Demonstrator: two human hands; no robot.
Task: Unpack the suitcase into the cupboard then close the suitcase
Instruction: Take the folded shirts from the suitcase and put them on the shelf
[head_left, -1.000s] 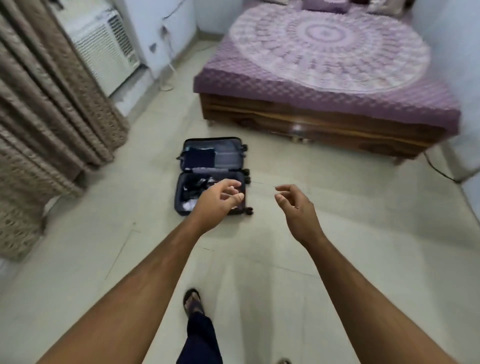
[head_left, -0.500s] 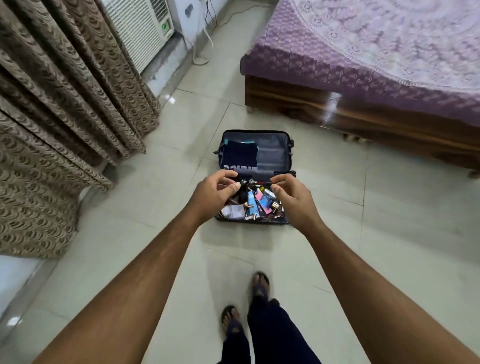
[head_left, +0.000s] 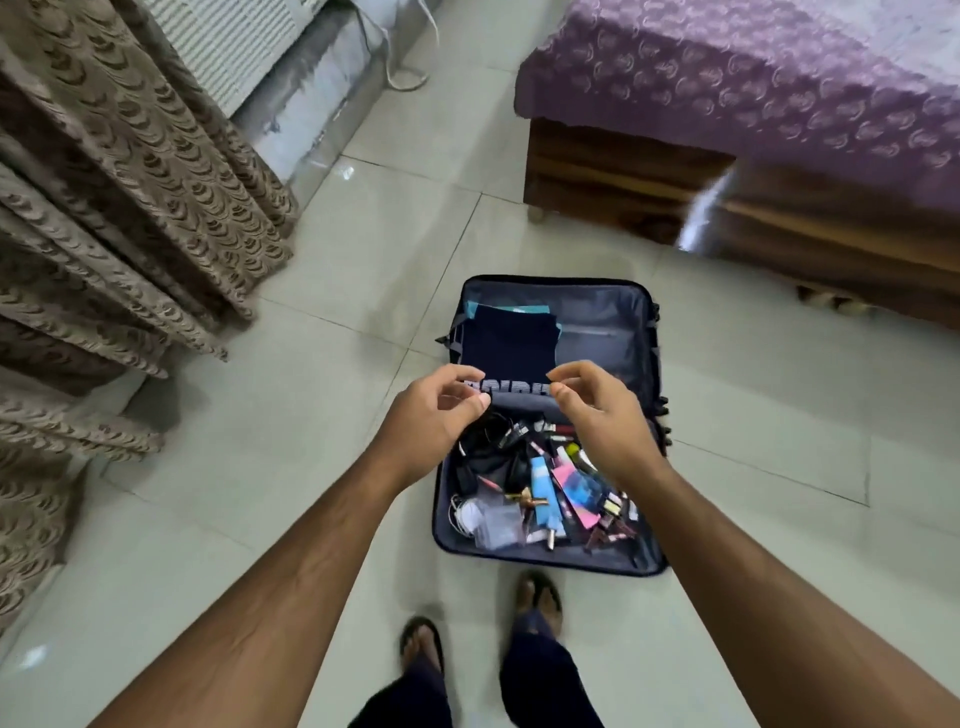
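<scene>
Head camera looked down at a dark suitcase (head_left: 641, 332) lying open on the pale tiled floor (head_left: 291, 519), in the middle of the frame. Its upper half held a folded navy garment (head_left: 506, 343) with white lettering, lying over something teal. Its lower half was crowded with small things: black cables (head_left: 491, 441), a light blue tube (head_left: 545, 493), a pink and blue packet (head_left: 576, 491), a clear plastic pouch (head_left: 498, 525) and many smaller pieces too jumbled to name. The left hand (head_left: 431, 415) and right hand (head_left: 597, 410) hovered over the hinge line, fingers loosely curled and held apart, thumbs near forefingers, gripping nothing that could be made out; whether they touched the garment I cannot tell. The hands hid part of the lettering. A purple-covered bed (head_left: 753, 88) was cut off at the upper right, brown curtains (head_left: 119, 197) at the left edge. Two sandalled feet (head_left: 537, 597) stood just below the suitcase.
</scene>
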